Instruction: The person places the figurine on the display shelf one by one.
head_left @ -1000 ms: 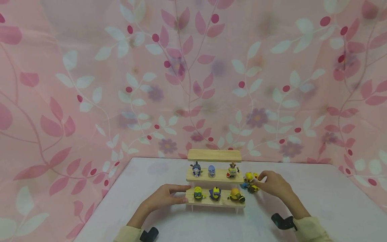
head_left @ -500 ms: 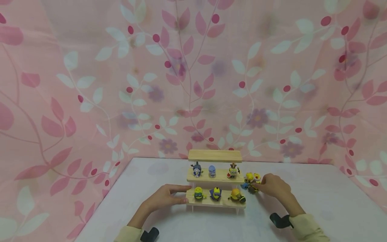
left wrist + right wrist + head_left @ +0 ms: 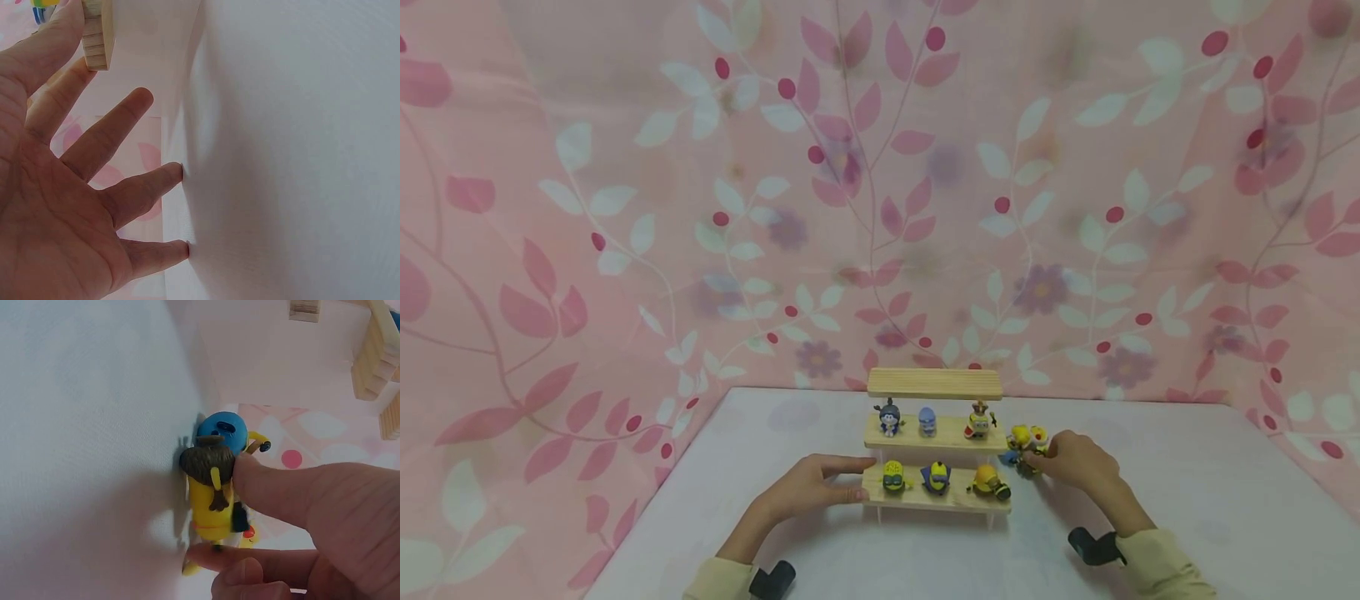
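Pink floral backdrop (image 3: 880,183) behind a white table (image 3: 820,550). Over the past second my right hand (image 3: 1081,461) has come down to the loose figures (image 3: 1021,435) just right of the wooden shelf (image 3: 913,498); thumb and forefinger now pinch a brown-topped yellow figure (image 3: 203,503) there. My left hand (image 3: 808,490) is unchanged, thumb and forefinger bracketing the shelf's left end. Judgement: grasp made, shelf steadied. Cannot tell whether the figure clears the table.

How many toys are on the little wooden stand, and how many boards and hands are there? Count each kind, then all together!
Toys on the stand: 6
Boards: 3
Hands: 2
Total: 11
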